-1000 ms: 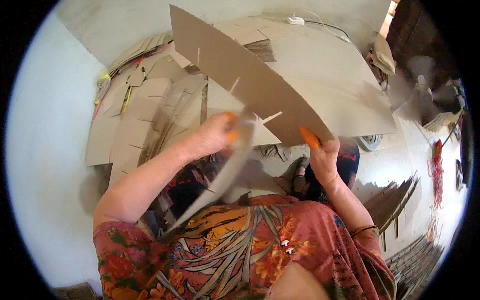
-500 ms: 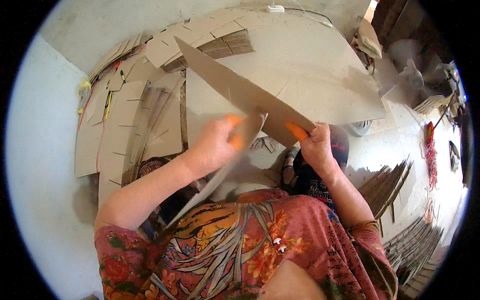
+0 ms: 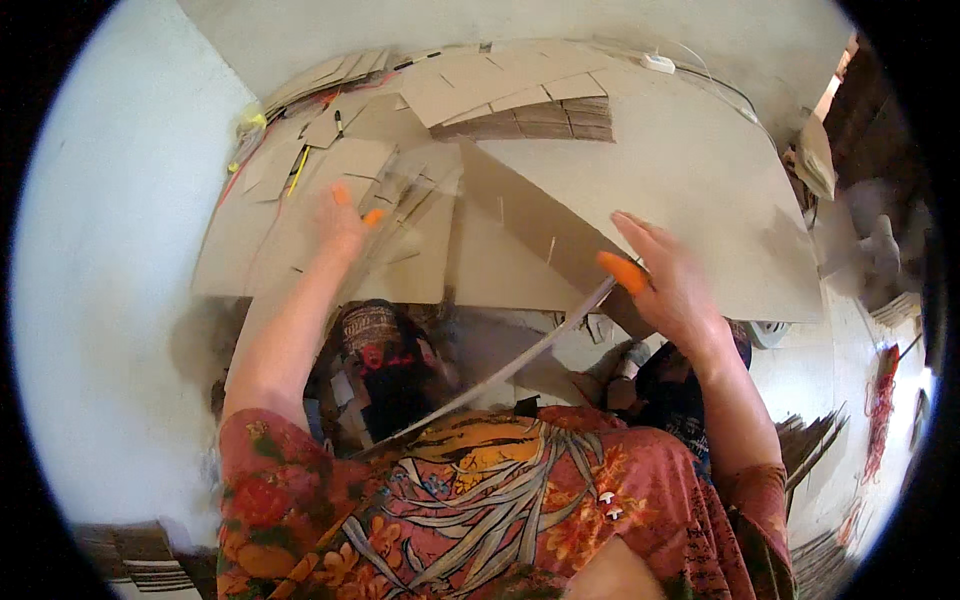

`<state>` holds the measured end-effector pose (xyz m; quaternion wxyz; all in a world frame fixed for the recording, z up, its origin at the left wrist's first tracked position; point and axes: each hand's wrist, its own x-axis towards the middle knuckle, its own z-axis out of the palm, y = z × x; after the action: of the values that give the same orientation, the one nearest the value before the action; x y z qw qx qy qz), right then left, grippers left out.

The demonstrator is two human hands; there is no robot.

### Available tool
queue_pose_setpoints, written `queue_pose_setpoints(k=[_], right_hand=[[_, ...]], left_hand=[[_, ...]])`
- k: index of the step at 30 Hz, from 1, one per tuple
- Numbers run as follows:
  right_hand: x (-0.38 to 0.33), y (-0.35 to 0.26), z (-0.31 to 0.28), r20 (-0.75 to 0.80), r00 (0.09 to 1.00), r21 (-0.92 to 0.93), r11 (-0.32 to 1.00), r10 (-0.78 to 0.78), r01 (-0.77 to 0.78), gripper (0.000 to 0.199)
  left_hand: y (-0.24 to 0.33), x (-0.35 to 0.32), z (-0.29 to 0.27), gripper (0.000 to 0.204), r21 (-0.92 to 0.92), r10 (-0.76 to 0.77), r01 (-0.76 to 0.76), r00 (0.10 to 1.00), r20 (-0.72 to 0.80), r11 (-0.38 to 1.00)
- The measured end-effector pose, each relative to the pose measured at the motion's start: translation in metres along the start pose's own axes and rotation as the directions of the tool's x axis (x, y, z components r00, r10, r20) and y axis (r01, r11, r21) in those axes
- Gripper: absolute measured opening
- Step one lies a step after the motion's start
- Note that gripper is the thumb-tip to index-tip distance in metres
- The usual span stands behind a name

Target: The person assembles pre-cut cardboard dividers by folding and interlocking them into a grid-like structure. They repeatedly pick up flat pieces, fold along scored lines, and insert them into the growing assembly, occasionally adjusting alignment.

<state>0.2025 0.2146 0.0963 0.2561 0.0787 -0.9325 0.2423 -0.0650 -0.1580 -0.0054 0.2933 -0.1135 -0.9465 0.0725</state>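
Observation:
My right hand (image 3: 680, 290), an orange cover on its thumb, holds slotted cardboard pieces at their right end, its fingers stretched upward. One cardboard piece (image 3: 545, 225) slants away to the upper left, with slits along it. A second cardboard strip (image 3: 510, 370) shows edge-on and runs down toward my shirt. My left hand (image 3: 345, 222) is over the left part of the work surface, beside a pile of slotted cardboard strips (image 3: 415, 205). Orange covers sit on two of its digits, which are spread apart. Motion blurs this hand and the pile.
A stack of slotted cardboard (image 3: 540, 118) lies at the back of the cardboard-covered table (image 3: 720, 220). At left are a yellow pencil-like stick (image 3: 298, 170) and a black-handled tool (image 3: 338, 123). A white power strip (image 3: 658, 63) sits by the wall. More cardboard (image 3: 805, 445) stands at lower right.
My left hand has left the cardboard by my right hand and moved left to the strip pile. My right hand still has the cardboard, with its fingers now straighter. The whole view has shifted.

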Motion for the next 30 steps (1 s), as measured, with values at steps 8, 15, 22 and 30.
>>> queue_pose_setpoints(k=[8,15,22,30], right_hand=[[0.009,0.025,0.025,0.300,0.933,0.127,0.961,0.200,-0.247,0.018],[-0.020,0.002,0.004,0.005,1.000,0.103,0.994,0.018,-0.019,0.035],[-0.022,-0.005,-0.010,-0.147,0.986,0.110,0.989,-0.084,0.100,0.048],[-0.035,0.013,-0.017,0.152,0.971,0.009,0.982,0.183,-0.187,0.039]], left_hand=[[-0.005,0.027,-0.032,0.028,-0.175,0.082,-0.029,0.951,0.298,0.984],[0.002,0.042,-0.066,0.032,-0.446,0.161,0.087,0.857,0.489,0.891],[0.127,0.020,-0.158,0.031,-0.684,0.427,0.288,0.605,0.673,0.670],[0.191,-0.013,-0.201,0.035,-0.785,0.717,0.548,0.419,0.557,0.290]])
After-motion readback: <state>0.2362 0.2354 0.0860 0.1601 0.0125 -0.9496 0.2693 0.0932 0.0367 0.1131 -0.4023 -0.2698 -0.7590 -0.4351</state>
